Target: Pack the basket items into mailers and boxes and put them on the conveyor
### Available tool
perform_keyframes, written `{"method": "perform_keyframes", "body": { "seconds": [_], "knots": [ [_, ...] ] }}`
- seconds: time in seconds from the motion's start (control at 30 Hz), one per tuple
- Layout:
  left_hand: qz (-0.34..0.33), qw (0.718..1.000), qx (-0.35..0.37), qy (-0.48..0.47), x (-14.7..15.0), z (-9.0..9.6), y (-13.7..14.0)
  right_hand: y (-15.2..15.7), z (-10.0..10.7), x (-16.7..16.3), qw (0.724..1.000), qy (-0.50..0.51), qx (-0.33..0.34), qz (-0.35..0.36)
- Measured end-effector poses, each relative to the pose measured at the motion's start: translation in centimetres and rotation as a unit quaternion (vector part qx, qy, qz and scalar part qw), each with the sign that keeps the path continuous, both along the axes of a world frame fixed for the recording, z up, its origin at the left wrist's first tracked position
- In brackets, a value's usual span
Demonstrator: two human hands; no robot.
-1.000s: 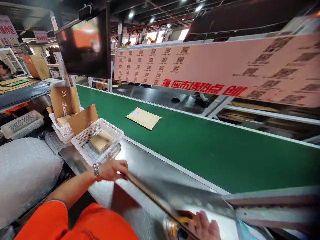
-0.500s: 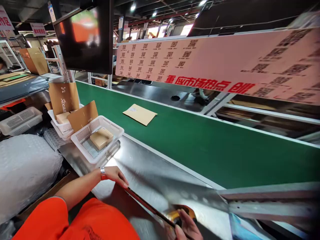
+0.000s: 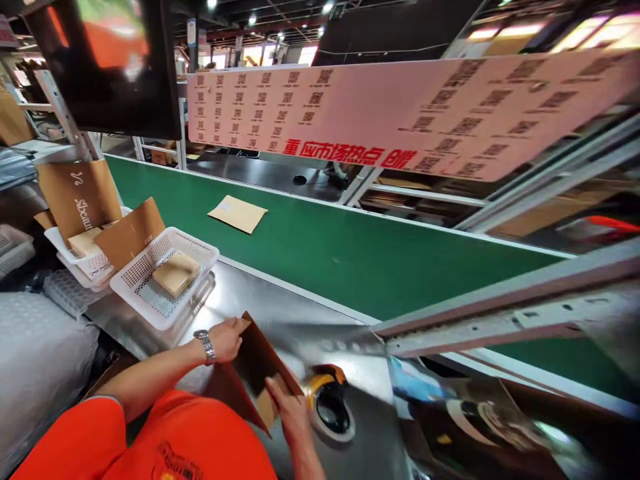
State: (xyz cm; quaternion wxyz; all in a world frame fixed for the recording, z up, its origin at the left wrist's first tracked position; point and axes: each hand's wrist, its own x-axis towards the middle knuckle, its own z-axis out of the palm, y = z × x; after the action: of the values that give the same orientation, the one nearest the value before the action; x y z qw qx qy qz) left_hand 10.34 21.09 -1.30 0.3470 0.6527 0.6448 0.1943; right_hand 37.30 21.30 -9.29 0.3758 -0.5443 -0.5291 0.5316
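Left hand [image 3: 226,338] and right hand [image 3: 285,405] both grip the cardboard box [image 3: 260,363]. Risk: the box could slip sideways and knock the tape roll [image 3: 327,407] just beside it.

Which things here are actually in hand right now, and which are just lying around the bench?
In hand:
- brown cardboard sheet, held by left hand and right hand

Lying about:
- white basket with a small box
- flat envelope on the green conveyor belt
- yellow tape dispenser
- bubble wrap
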Motion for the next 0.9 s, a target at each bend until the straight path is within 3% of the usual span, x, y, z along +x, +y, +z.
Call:
{"method": "perform_keyframes", "body": {
  "seconds": [0.17,0.3,0.5,0.67,0.77,0.83,0.9],
  "knots": [
    [-0.148,0.988,-0.049,0.025,-3.7,1.1,-3.1,1.1,1.1,-1.4,0.998,-0.033,-0.024,-0.048],
    [-0.174,0.982,-0.068,0.025,-5.2,1.7,-5.1,1.2,1.8,-1.5,0.999,-0.043,-0.016,-0.021],
    [-0.086,0.988,-0.112,0.063,-2.6,1.3,-3.1,0.6,3.3,-1.3,0.998,-0.048,-0.038,0.018],
    [0.124,0.985,-0.081,-0.085,-0.7,-1.9,-2.2,-0.7,3.2,-0.4,0.976,0.14,-0.154,-0.065],
    [0.219,0.955,-0.059,-0.189,-0.3,-3.9,-3.2,-2.2,2.9,-0.3,0.973,0.153,-0.141,-0.099],
    [0.25,0.936,-0.051,-0.244,-0.3,-4.5,-3.7,-3.4,2.6,-0.5,0.98,0.131,-0.122,-0.084],
    [0.232,0.932,-0.053,-0.273,-0.4,-4.4,-3.9,-4.2,2.1,-0.7,0.984,0.116,-0.112,-0.069]
  ]
}}
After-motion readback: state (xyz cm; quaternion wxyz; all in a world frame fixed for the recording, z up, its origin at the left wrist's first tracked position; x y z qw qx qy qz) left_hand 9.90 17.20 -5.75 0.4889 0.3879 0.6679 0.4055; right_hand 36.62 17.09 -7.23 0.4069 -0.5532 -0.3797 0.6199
